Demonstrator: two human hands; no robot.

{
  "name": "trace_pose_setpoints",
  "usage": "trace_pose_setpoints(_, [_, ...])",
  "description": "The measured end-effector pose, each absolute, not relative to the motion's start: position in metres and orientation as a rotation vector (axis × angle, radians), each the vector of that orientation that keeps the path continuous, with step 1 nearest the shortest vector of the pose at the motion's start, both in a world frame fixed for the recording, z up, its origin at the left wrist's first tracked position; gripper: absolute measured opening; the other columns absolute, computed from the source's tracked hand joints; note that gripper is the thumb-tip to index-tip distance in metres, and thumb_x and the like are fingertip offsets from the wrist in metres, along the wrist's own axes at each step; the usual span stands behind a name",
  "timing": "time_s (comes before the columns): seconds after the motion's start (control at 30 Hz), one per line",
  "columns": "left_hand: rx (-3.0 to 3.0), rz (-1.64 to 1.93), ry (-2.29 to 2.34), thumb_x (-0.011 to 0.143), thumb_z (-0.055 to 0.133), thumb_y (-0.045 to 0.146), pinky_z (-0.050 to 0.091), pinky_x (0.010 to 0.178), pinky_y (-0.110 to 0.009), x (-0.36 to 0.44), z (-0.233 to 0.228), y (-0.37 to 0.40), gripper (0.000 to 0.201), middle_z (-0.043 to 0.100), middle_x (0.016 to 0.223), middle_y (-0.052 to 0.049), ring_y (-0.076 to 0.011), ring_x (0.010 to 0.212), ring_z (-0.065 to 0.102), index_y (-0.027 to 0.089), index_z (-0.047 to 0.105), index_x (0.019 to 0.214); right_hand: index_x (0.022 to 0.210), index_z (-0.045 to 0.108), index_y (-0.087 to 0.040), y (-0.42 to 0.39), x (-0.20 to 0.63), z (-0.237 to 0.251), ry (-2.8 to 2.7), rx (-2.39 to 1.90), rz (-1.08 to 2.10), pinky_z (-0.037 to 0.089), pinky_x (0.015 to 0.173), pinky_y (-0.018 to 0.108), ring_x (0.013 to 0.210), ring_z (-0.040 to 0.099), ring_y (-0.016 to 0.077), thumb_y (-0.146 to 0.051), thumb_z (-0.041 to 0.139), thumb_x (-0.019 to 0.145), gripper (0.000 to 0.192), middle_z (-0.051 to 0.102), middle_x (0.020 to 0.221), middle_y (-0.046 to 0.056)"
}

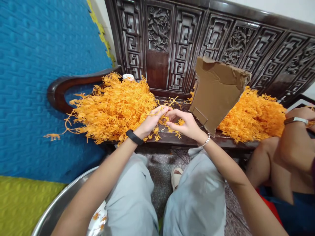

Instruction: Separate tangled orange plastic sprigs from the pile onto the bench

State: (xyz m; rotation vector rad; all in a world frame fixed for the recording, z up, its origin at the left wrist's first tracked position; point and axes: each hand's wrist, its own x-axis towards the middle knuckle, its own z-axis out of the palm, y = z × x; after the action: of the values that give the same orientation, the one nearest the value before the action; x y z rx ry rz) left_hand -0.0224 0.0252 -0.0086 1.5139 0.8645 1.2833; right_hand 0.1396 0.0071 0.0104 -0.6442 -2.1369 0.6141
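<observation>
My left hand, with a black wristband, is closed on an orange plastic sprig. Thin branched ends of the sprig stick out above and beyond its fingers. Close beside it, my right hand curves with a gap between thumb and forefinger. Its fingertips are near my left hand; whether they touch the sprig is hard to see. A large heap of orange plastic sprigs lies at the left on the dark wooden bench. Loose orange bits lie under my hands.
An upright cardboard piece with a wire stand divides off another orange heap. A white round object is behind the left heap. A metal basin stands lower left. Another person's arm is at the right.
</observation>
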Motion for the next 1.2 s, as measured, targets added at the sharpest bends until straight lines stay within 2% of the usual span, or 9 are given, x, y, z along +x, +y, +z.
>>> trace_pose_setpoints(0.13, [1.405, 1.367, 0.972, 0.067, 0.064, 0.04, 0.036, 0.095, -0.034, -0.024, -0.007, 0.025, 0.024, 0.064, 0.094, -0.004, -0.0198, 0.1, 0.054, 0.018, 0.063, 0.076, 0.099, 0.059, -0.02, 0.009, 0.14, 0.011, -2.032, -0.645, 0.842, 0.048, 0.076, 0.027, 0.076, 0.057, 0.011, -0.02, 0.059, 0.078, 0.021, 0.061, 0.084, 0.0])
trace_pose_setpoints(0.23, [1.442, 1.407, 0.894, 0.066, 0.065, 0.04, 0.038, 0.091, -0.032, -0.025, -0.004, 0.024, 0.023, 0.063, 0.085, -0.002, -0.0174, 0.091, 0.056, 0.018, 0.061, 0.07, 0.096, 0.059, -0.019, 0.013, 0.141, 0.011, -1.91, -0.609, 1.072, 0.048, 0.08, 0.028, 0.082, 0.058, 0.0113, -0.019, 0.062, 0.075, 0.021, 0.061, 0.09, 0.001])
trace_pose_setpoints(0.37, [1.511, 1.395, 0.85, 0.068, 0.066, 0.036, 0.04, 0.084, -0.029, -0.027, 0.0, 0.02, 0.022, 0.062, 0.083, -0.001, -0.0152, 0.086, 0.055, 0.018, 0.057, 0.076, 0.092, 0.061, -0.019, 0.016, 0.141, 0.013, -1.843, -0.574, 1.237, 0.048, 0.079, 0.027, 0.082, 0.058, 0.0106, -0.025, 0.061, 0.077, 0.016, 0.061, 0.094, 0.002])
trace_pose_setpoints(0.47, [1.635, 1.276, 0.827, 0.073, 0.063, 0.035, 0.04, 0.082, -0.028, -0.029, 0.002, 0.016, 0.02, 0.061, 0.086, -0.001, -0.0147, 0.085, 0.055, 0.018, 0.053, 0.076, 0.081, 0.062, -0.017, 0.018, 0.142, 0.012, -1.822, -0.647, 1.187, 0.048, 0.07, 0.025, 0.071, 0.055, 0.0092, -0.031, 0.061, 0.078, 0.014, 0.06, 0.08, 0.001])
trace_pose_setpoints(0.53, [1.691, 1.235, 0.809, 0.075, 0.061, 0.036, 0.04, 0.08, -0.028, -0.03, 0.002, 0.016, 0.02, 0.06, 0.087, -0.002, -0.0142, 0.084, 0.054, 0.018, 0.051, 0.075, 0.077, 0.06, -0.017, 0.019, 0.142, 0.011, -1.8, -0.67, 1.164, 0.048, 0.071, 0.025, 0.071, 0.055, 0.0095, -0.03, 0.066, 0.074, 0.015, 0.06, 0.077, 0.0])
trace_pose_setpoints(0.7, [1.62, 1.333, 0.794, 0.071, 0.064, 0.03, 0.042, 0.078, -0.027, -0.03, -0.005, 0.022, 0.02, 0.056, 0.086, 0.001, -0.0124, 0.082, 0.053, 0.019, 0.051, 0.081, 0.089, 0.058, -0.019, 0.022, 0.143, 0.011, -1.771, -0.682, 1.16, 0.048, 0.074, 0.025, 0.08, 0.057, 0.0112, -0.028, 0.072, 0.067, 0.028, 0.06, 0.086, 0.001])
trace_pose_setpoints(0.83, [1.529, 1.265, 0.772, 0.067, 0.068, 0.027, 0.044, 0.077, -0.028, -0.03, -0.005, 0.023, 0.026, 0.057, 0.091, 0.001, -0.0119, 0.079, 0.054, 0.019, 0.058, 0.09, 0.09, 0.058, -0.019, 0.023, 0.146, 0.013, -1.784, -0.719, 1.116, 0.048, 0.073, 0.025, 0.081, 0.057, 0.0117, -0.027, 0.072, 0.066, 0.029, 0.059, 0.088, 0.001])
trace_pose_setpoints(0.97, [1.567, 1.109, 0.865, 0.064, 0.07, 0.035, 0.043, 0.072, -0.028, -0.028, 0.001, 0.017, 0.027, 0.059, 0.083, -0.002, -0.0137, 0.076, 0.053, 0.016, 0.062, 0.081, 0.09, 0.056, -0.019, 0.024, 0.148, 0.012, -1.82, -0.717, 1.056, 0.046, 0.072, 0.025, 0.082, 0.057, 0.0121, -0.025, 0.071, 0.068, 0.028, 0.059, 0.091, 0.002])
trace_pose_setpoints(1.2, [1.684, 0.916, 0.892, 0.064, 0.068, 0.045, 0.042, 0.063, -0.029, -0.028, 0.001, 0.016, 0.03, 0.064, 0.07, -0.003, -0.014, 0.065, 0.053, 0.015, 0.068, 0.068, 0.083, 0.057, -0.018, 0.022, 0.148, 0.015, -1.878, -0.702, 0.871, 0.045, 0.07, 0.028, 0.077, 0.054, 0.013, -0.02, 0.07, 0.068, 0.02, 0.057, 0.083, 0.001])
